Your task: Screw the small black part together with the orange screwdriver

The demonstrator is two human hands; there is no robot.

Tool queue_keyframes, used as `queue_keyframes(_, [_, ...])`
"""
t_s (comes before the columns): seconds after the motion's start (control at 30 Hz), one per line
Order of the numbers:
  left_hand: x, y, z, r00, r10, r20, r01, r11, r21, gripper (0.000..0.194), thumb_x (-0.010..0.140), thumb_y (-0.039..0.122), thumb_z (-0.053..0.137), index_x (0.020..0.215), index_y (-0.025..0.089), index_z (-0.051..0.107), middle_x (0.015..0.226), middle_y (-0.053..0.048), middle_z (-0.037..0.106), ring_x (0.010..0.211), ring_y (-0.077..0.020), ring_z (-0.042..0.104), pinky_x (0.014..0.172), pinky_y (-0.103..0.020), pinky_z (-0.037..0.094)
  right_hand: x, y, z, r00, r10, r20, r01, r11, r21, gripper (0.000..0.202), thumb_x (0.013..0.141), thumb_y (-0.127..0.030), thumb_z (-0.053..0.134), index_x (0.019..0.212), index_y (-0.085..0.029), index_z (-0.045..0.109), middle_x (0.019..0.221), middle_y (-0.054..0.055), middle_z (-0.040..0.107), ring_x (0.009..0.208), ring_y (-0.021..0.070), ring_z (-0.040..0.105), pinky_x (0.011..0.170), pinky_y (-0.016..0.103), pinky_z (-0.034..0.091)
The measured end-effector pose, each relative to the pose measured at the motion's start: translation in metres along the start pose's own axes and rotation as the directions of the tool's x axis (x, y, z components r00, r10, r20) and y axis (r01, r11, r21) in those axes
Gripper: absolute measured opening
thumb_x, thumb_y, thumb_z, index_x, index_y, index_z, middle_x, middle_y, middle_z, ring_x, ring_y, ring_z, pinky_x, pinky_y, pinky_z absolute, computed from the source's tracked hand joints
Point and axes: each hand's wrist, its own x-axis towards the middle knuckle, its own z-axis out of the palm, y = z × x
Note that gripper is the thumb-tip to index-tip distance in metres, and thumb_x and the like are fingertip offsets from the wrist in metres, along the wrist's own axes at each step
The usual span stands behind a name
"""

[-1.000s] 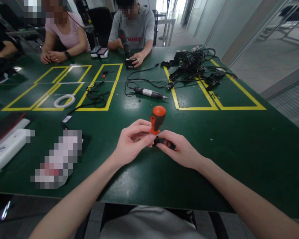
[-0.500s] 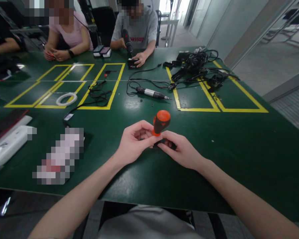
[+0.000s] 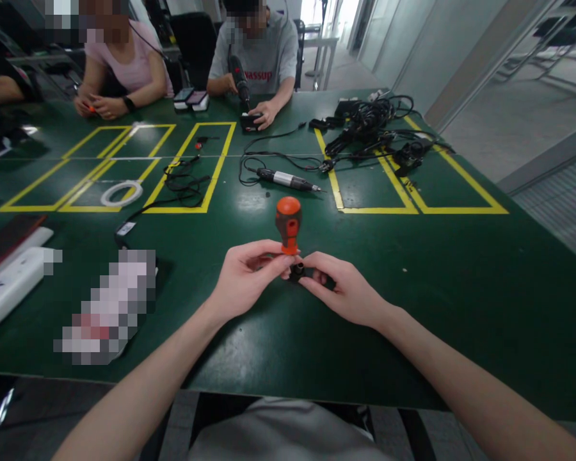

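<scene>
An orange and dark screwdriver (image 3: 288,224) stands nearly upright, handle up, above the green table. My left hand (image 3: 252,278) is closed, its thumb and fingers pinching the screwdriver just below the handle. Under it, close to the table, is a small black part (image 3: 296,271) with a round opening. My right hand (image 3: 343,288) grips this part from the right between thumb and fingers. The fingertips of both hands are close together. The screwdriver's lower end is mostly hidden by my left fingers.
Beyond my hands on the green table (image 3: 461,288) lies a corded silver-black tool (image 3: 288,180). Tangled black cables (image 3: 369,121) are at the back right, a white ring (image 3: 121,193) and power strip (image 3: 16,282) at left. Across sits a person (image 3: 256,57) with a drill.
The screwdriver has moved left and stands more upright, together with my left hand. The black part between my hands is now more visible. The whole view has shifted slightly.
</scene>
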Motion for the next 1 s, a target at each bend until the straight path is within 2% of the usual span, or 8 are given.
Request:
queue_keyframes(0.13, [0.0005,-0.0044,0.0026,0.994,0.025,-0.109,-0.024,1.0,0.015,0.028,0.075,0.031,0.093,0.08,0.015,0.071,0.079,-0.002,0.078,0.058,-0.0095,0.065,0.059,-0.023,0.06,0.0002,0.0005,0.0002,1.0,0.007,0.012,-0.008,0.999,0.035,0.015,0.104,-0.024,0.057,0.113,-0.02,0.068,0.101,0.006,0.074,0.071,0.0149,0.062,0.065,0.028,0.05])
queue_keyframes(0.2, [0.0004,-0.006,0.0038,0.991,0.038,-0.127,-0.037,0.999,0.014,0.028,0.074,0.028,0.092,0.08,0.016,0.068,0.078,-0.001,0.076,0.057,-0.0084,0.064,0.058,-0.021,0.059,0.0002,0.0008,0.0008,1.0,0.01,0.022,-0.011,0.999,0.05,0.018,0.104,-0.023,0.057,0.117,-0.02,0.069,0.107,0.008,0.076,0.073,0.0153,0.064,0.066,0.028,0.051])
queue_keyframes(0.27, [-0.0001,-0.0069,0.0041,0.991,0.045,-0.123,-0.043,0.999,0.018,0.028,0.075,0.029,0.092,0.081,0.016,0.068,0.077,0.0,0.075,0.057,-0.0084,0.063,0.057,-0.021,0.058,0.0001,0.0009,0.002,1.0,0.007,0.02,-0.008,0.999,0.046,0.022,0.104,-0.023,0.057,0.121,-0.019,0.07,0.108,0.008,0.076,0.073,0.0152,0.064,0.066,0.028,0.051])
queue_keyframes(0.33, [-0.0009,-0.0074,0.0034,0.993,0.051,-0.102,-0.048,0.998,0.029,0.025,0.078,0.03,0.091,0.083,0.015,0.072,0.079,-0.002,0.076,0.059,-0.0092,0.065,0.059,-0.022,0.059,-0.0001,0.0007,0.0033,1.0,-0.001,0.01,0.0,1.0,0.027,0.026,0.102,-0.023,0.059,0.125,-0.017,0.07,0.1,0.007,0.076,0.067,0.0144,0.062,0.064,0.027,0.05])
queue_keyframes(0.5, [-0.0028,-0.0066,0.0008,0.994,0.111,0.011,-0.111,0.991,0.07,0.021,0.089,0.036,0.082,0.092,0.015,0.082,0.087,-0.007,0.079,0.064,-0.0114,0.067,0.063,-0.024,0.06,-0.0003,-0.0005,0.005,1.0,0.01,0.004,-0.01,1.0,0.007,0.029,0.1,-0.025,0.064,0.126,-0.017,0.072,0.085,0.002,0.074,0.055,0.011,0.053,0.054,0.025,0.042])
queue_keyframes(0.63, [-0.0023,-0.0047,0.0006,0.993,0.115,0.013,-0.116,0.987,0.113,0.02,0.088,0.035,0.083,0.088,0.015,0.082,0.086,-0.007,0.079,0.067,-0.0133,0.069,0.065,-0.025,0.06,-0.0003,-0.0001,0.0042,1.0,0.011,0.01,-0.011,1.0,0.002,0.028,0.101,-0.026,0.064,0.126,-0.017,0.073,0.083,0.002,0.075,0.055,0.0117,0.055,0.055,0.025,0.043])
queue_keyframes(0.77, [-0.0012,-0.0045,0.001,0.992,0.125,0.024,-0.126,0.987,0.1,0.019,0.083,0.033,0.087,0.084,0.016,0.08,0.085,-0.006,0.079,0.074,-0.0149,0.071,0.068,-0.026,0.061,-0.0004,0.0003,0.0033,1.0,-0.01,0.025,0.01,1.0,-0.019,0.027,0.102,-0.024,0.061,0.126,-0.017,0.072,0.087,0.004,0.077,0.06,0.0138,0.058,0.06,0.027,0.047])
queue_keyframes(1.0, [-0.0013,-0.0055,0.0013,0.995,0.094,-0.015,-0.092,0.989,0.112,0.028,0.074,0.031,0.094,0.082,0.015,0.073,0.077,-0.002,0.072,0.065,-0.0117,0.063,0.065,-0.024,0.056,-0.0007,-0.0017,0.0042,0.999,-0.037,0.034,0.037,0.999,0.001,0.024,0.1,-0.022,0.062,0.124,-0.021,0.066,0.103,0.006,0.076,0.061,0.0126,0.059,0.061,0.027,0.05])
